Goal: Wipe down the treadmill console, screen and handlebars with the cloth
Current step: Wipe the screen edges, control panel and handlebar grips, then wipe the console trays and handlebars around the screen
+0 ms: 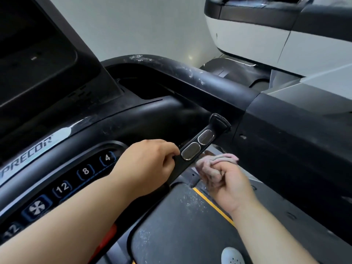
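Left hand (150, 161) curls round the sensor handlebar (190, 153), apparently to steady it. Right hand (231, 187) grips the bunched pink cloth (217, 162) just beside the bar at its 4 o'clock, judged ready to wipe. Outer rail (181, 70), 12 o'clock, shows white marks.

Both forearms reach forward; left hand (150, 162) curls round the handlebar (192, 152); right hand (231, 184) clutches the cloth (219, 159).

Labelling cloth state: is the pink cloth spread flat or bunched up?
Bunched. The cloth is wadded in the right hand, fingers curled round it, beside the handlebar.
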A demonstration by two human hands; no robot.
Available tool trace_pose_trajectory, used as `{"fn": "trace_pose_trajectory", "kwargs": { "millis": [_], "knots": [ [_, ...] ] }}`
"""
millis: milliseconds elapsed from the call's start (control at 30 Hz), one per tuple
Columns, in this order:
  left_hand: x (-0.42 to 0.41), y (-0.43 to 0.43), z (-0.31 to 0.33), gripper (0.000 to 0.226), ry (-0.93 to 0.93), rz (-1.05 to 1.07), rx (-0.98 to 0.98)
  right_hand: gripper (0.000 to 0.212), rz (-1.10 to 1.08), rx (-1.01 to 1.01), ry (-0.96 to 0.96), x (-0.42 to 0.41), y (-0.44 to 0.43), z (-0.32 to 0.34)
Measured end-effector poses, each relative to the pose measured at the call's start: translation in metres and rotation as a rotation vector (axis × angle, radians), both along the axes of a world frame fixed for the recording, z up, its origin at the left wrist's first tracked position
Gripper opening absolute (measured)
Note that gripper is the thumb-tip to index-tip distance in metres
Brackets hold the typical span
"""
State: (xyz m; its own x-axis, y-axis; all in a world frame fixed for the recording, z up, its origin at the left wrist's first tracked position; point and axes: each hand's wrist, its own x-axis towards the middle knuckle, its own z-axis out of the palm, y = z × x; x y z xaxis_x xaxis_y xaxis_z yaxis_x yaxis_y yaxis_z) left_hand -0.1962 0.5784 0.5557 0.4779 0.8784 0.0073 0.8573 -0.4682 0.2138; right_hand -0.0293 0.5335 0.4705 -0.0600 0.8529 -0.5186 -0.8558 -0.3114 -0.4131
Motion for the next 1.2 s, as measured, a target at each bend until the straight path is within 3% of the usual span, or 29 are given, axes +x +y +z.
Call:
{"fn": "trace_pose_trajectory", "kwargs": {
  "millis": [100,167,200,300,367,500,567,667,700,800,867,967,1033,1067,1200],
  "knots": [
    [0.003,-0.013,0.012,0.036,-0.242,0.088,-0.250,0.024,0.081,0.134,-0.165,0.016,-0.013,0.032],
    [0.008,-0.022,0.022,0.064,-0.420,0.117,-0.511,0.032,0.172,0.212,-0.293,0.008,-0.013,0.055],
    [0.010,-0.025,0.026,0.066,-0.458,0.109,-0.553,0.040,0.206,0.231,-0.298,0.003,-0.009,0.067],
    [0.007,-0.025,0.043,0.019,-0.448,0.157,-0.350,0.053,0.323,0.250,-0.198,-0.006,0.006,0.101],
    [-0.004,-0.020,0.053,0.003,-0.525,0.303,-0.288,0.040,0.460,0.289,-0.259,-0.011,0.013,0.116],
    [-0.027,-0.021,0.067,0.022,-0.977,0.580,-0.414,0.022,0.535,0.290,-0.385,-0.026,0.028,0.130],
    [-0.036,-0.026,0.075,0.026,-1.048,0.675,-0.408,0.017,0.552,0.317,-0.417,-0.038,0.037,0.135],
    [-0.050,-0.035,0.086,0.046,-1.101,0.709,-0.565,0.013,0.633,0.403,-0.641,-0.053,0.046,0.141],
    [-0.055,-0.041,0.089,0.045,-1.088,0.689,-0.591,0.013,0.671,0.430,-0.685,-0.060,0.048,0.143],
    [-0.076,-0.052,0.092,0.012,-1.094,0.792,-0.438,0.019,0.696,0.464,-0.716,-0.083,0.053,0.150],
    [-0.098,-0.061,0.092,0.018,-1.184,0.942,-0.347,0.026,0.668,0.475,-0.721,-0.103,0.054,0.152],
    [-0.131,-0.069,0.092,0.017,-1.326,1.104,-0.313,0.026,0.634,0.529,-0.915,-0.123,0.049,0.148],
    [-0.162,-0.081,0.095,0.007,-1.407,1.127,-0.293,0.025,0.600,0.599,-1.082,-0.140,0.040,0.145],
    [-0.178,-0.090,0.096,0.013,-1.420,1.096,-0.287,0.024,0.579,0.628,-1.145,-0.149,0.033,0.142],
    [-0.232,-0.124,0.096,0.008,-1.416,1.098,-0.196,0.023,0.520,0.731,-1.270,-0.183,0.008,0.138]
  ]
}}
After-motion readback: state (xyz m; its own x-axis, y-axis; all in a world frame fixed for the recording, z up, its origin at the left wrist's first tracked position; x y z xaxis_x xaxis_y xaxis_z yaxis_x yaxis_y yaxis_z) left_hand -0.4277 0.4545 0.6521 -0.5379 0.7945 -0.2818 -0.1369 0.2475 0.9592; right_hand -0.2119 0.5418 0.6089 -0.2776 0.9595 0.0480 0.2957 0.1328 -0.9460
